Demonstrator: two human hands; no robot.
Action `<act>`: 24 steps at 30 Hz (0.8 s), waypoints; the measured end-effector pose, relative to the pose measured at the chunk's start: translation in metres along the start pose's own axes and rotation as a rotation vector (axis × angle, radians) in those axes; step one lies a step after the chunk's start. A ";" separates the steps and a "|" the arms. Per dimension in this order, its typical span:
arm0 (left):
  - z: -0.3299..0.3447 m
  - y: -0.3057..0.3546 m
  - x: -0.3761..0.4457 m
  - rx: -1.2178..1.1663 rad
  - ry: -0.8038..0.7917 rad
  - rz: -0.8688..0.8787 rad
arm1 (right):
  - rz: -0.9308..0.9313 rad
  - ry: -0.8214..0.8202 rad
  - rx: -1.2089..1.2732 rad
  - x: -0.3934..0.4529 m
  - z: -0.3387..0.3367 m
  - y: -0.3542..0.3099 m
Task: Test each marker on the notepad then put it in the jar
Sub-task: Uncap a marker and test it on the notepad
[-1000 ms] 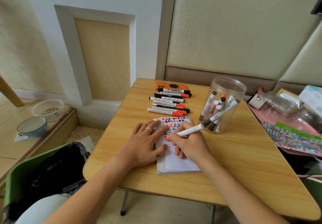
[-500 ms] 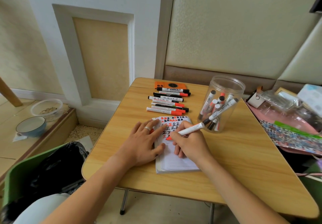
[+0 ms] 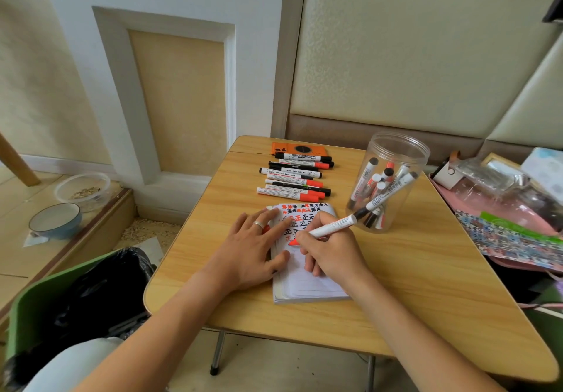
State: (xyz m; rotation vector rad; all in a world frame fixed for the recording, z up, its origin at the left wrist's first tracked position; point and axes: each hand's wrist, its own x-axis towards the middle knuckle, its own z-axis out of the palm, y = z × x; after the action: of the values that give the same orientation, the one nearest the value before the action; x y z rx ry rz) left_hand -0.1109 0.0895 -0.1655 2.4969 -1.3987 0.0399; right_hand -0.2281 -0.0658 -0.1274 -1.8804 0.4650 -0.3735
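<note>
A small lined notepad (image 3: 307, 288) lies on the wooden table (image 3: 426, 285), its upper half covered in red and black test marks. My left hand (image 3: 253, 248), with a ring on one finger, presses flat on the pad's left side. My right hand (image 3: 332, 254) grips a white marker (image 3: 332, 226) with its red tip on the paper and a black end pointing up right. A clear plastic jar (image 3: 393, 160) stands right of the pad with several markers inside. A row of several capped red and black markers (image 3: 294, 178) lies beyond the pad.
An orange flat device (image 3: 300, 149) lies behind the marker row. Clutter on a pink tray (image 3: 502, 208) borders the table's right side. A green bin with a black bag (image 3: 76, 297) stands at the lower left, with bowls (image 3: 56, 219) on the floor step beyond.
My right hand has shifted the marker tip slightly down and left on the paper while writing. My left hand stays pressed on the pad.
</note>
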 end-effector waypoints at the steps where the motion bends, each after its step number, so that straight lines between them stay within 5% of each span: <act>1: 0.000 0.000 0.000 -0.003 0.006 -0.001 | -0.005 -0.008 0.001 0.000 0.001 0.000; 24: -0.002 0.001 -0.002 -0.085 0.028 0.003 | -0.004 -0.017 -0.036 0.001 0.000 0.004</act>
State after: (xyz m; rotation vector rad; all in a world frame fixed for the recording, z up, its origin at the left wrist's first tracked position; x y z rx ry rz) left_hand -0.1122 0.0911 -0.1637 2.4157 -1.3645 0.0158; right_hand -0.2275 -0.0673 -0.1312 -1.9184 0.4593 -0.3534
